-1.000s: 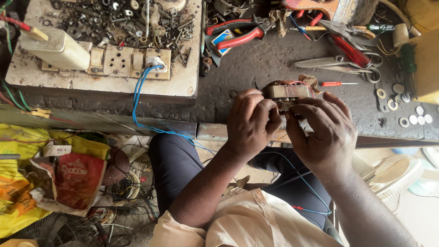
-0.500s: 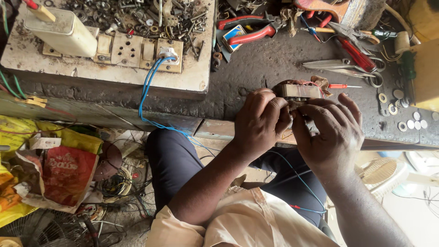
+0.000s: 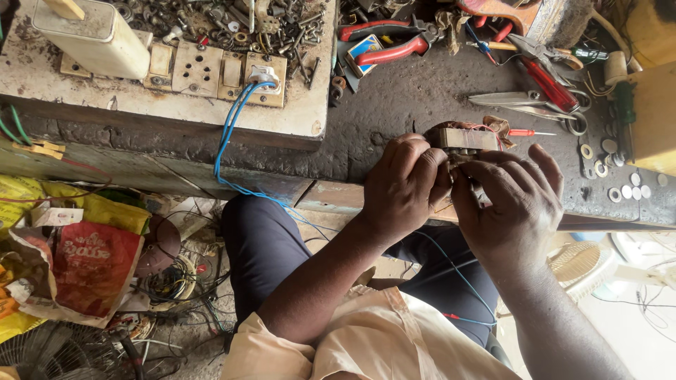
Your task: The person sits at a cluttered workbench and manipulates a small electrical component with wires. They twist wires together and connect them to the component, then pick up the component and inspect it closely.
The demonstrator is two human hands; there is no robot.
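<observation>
Copper-wound small transformer [image 3: 466,141], with a laminated metal core, is held at the near edge of the dark surface [image 3: 394,105]. Left hand [image 3: 407,184] clenches its left side; right hand [image 3: 512,200] grasps its lower right, fingers curled around it. Judged compact, dense and rigid; the fine red leads look fragile, so the core sides are the safer hold. Red-handled pliers [image 3: 384,42], scissors [image 3: 524,104] and a red screwdriver [image 3: 528,132] lie beyond. A white switchboard [image 3: 211,70] carries blue wires [image 3: 232,134]. A crumpled red packet [image 3: 91,264] lies on the floor, lower left.
</observation>
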